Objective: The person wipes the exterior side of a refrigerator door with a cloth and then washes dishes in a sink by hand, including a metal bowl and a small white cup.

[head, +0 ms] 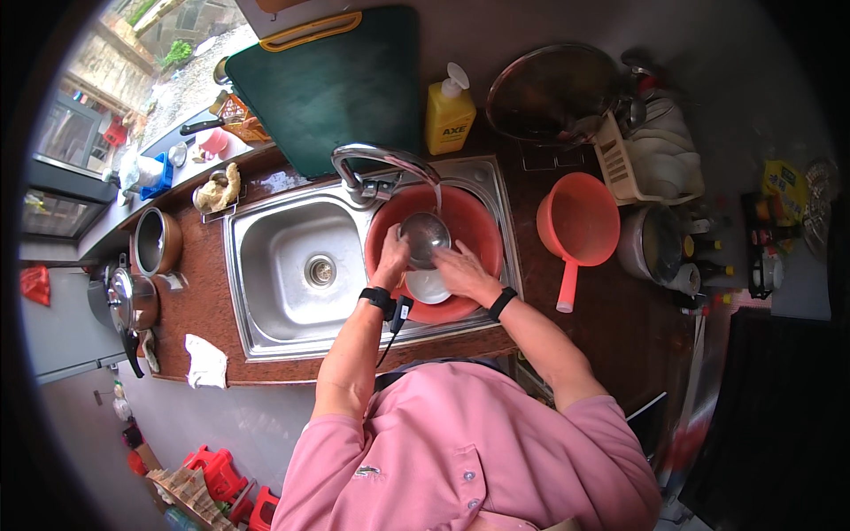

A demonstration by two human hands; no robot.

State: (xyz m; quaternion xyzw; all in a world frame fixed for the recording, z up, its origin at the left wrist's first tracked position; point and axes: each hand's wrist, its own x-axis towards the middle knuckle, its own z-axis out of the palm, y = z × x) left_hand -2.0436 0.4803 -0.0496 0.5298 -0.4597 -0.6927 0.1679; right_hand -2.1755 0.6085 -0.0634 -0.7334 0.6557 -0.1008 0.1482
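Observation:
My left hand [393, 255] grips the left rim of a metal bowl [425, 239] over a red plastic basin [475, 212]. Water runs from the chrome faucet [388, 152] toward that bowl. At the bowl's lower right is my right hand [463, 269], its fingers spread; whether they touch the bowl is hard to tell. A pale bowl [428, 287] lies in the basin just below. The basin sits in the right bowl of the steel sink; the left sink bowl [285, 265] shows its drain.
A red dipper [578, 222] lies right of the sink, near a dish rack [614, 156]. A yellow pump bottle [450, 119] and a green cutting board [339, 86] stand behind. On the left are a pot [158, 241], a pressure cooker [136, 299] and a white cloth [206, 362] at the counter's edge.

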